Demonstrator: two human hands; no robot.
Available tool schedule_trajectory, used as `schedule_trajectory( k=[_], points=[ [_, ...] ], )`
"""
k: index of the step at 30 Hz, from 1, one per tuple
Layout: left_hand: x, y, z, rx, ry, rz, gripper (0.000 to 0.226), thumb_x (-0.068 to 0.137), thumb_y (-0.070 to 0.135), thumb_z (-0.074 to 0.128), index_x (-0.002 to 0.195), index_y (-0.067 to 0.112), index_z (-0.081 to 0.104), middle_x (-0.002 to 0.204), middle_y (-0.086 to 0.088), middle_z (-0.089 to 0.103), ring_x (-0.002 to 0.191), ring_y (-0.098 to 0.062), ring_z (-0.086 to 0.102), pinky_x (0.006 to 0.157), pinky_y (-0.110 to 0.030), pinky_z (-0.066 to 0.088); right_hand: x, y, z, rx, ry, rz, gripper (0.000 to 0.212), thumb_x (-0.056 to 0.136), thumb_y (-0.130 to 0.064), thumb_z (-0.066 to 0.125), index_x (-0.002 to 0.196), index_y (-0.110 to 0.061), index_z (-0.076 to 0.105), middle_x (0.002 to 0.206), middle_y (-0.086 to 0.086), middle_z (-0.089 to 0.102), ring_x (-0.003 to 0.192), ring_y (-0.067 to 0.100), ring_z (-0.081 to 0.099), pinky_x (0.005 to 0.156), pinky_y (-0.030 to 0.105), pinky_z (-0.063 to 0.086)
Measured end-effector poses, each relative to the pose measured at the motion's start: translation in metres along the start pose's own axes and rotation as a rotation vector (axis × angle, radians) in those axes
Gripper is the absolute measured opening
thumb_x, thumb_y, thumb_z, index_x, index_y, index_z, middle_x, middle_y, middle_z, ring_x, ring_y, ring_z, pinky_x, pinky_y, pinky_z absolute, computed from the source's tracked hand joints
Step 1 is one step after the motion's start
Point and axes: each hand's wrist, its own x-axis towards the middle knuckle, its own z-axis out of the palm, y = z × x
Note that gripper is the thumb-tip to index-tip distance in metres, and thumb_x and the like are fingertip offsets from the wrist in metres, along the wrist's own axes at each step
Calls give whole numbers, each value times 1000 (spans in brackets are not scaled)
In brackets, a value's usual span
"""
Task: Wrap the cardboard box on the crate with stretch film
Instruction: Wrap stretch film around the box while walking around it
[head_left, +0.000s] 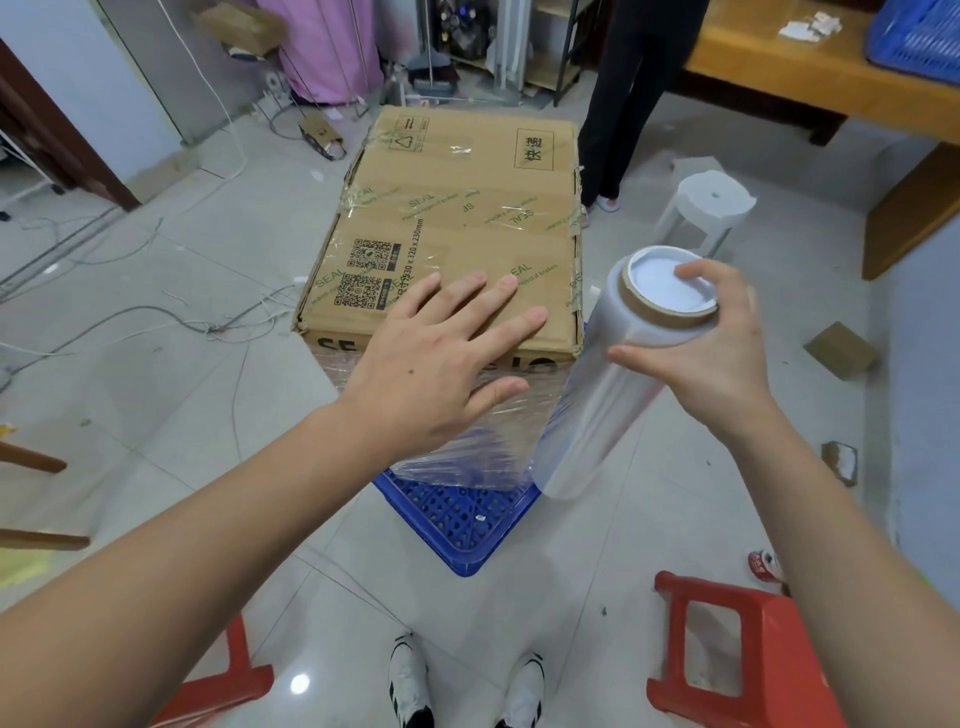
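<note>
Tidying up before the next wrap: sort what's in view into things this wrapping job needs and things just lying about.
For the job:
cardboard box
blue crate
stretch film roll
left hand, flat on the box
right hand, holding the roll

Lying about:
red stools
white stool
loose cables
cardboard scrap
red can

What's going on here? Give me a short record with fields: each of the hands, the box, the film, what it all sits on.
left hand: flat, fingers spread, pressing on the box top near its front edge
right hand: gripping the top end of the film roll, held upright beside the box's right front corner
box: taped shut, front side already covered in film
crate: blue, under the box, on the floor
</note>
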Motion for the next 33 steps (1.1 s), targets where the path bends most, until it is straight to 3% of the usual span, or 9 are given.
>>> schedule_trajectory(
  k=[5,13,16,19,22,24,26,29,33],
  points=[
    [2,4,-1,-13,9,-6,65,104,69,29,161,37,32,166,-3,36,152,-28,34,124,-50,23,17,2,9,0,-49,-30,84,54,-31,101,119,-47,51,128,-3,42,117,9,50,102,30,46],
    [4,9,-7,-104,-11,-38,63,103,71,28,157,39,38,164,0,39,151,-26,36,123,-49,25,30,12,3,-62,-180,-91,98,52,-42,99,134,-39,45,134,-7,34,124,4,38,108,25,36],
    [15,18,-19,-211,28,-140,61,99,76,30,138,36,56,144,4,54,133,-24,47,115,-47,30,37,15,-15,-136,-348,-151,99,61,-46,92,143,-28,39,152,-5,21,136,-1,26,114,22,24],
    [51,31,-28,-279,-37,-285,66,92,84,25,117,31,54,124,3,51,117,-23,48,110,-49,34,54,12,-34,-183,-521,-184,79,76,-26,87,140,-27,40,163,-18,7,142,-6,16,114,25,21],
    [88,39,-28,-304,-148,-371,81,88,88,25,139,29,47,151,-1,43,142,-25,38,120,-63,21,73,-4,-44,-280,-633,-236,81,75,-22,86,138,-29,36,165,-17,15,148,3,21,116,29,28],
    [100,41,-22,-283,-230,-379,92,91,85,24,161,27,25,171,0,18,158,-21,12,124,-65,3,86,-16,-45,-370,-735,-268,94,74,-25,88,146,-33,28,162,-13,22,143,8,29,109,25,31],
    [102,42,-18,-236,-268,-370,93,92,83,20,166,27,10,175,1,2,160,-19,-2,125,-64,-4,97,-23,-43,-423,-819,-307,109,73,-27,89,155,-35,18,159,-12,24,138,3,28,106,15,27],
    [101,41,-15,-225,-276,-354,92,91,78,20,166,27,5,175,1,-3,160,-19,-6,124,-64,-4,109,-23,-38,-476,-875,-389,112,72,-30,91,159,-32,20,152,-15,28,130,-9,23,94,-9,13],
    [101,41,-17,-212,-278,-348,92,87,71,18,166,26,4,175,0,-3,160,-19,-7,124,-65,-3,115,-14,-36,-474,-845,-433,109,70,-37,91,156,-41,24,148,-15,34,128,-8,27,98,-4,15]
  ],
)
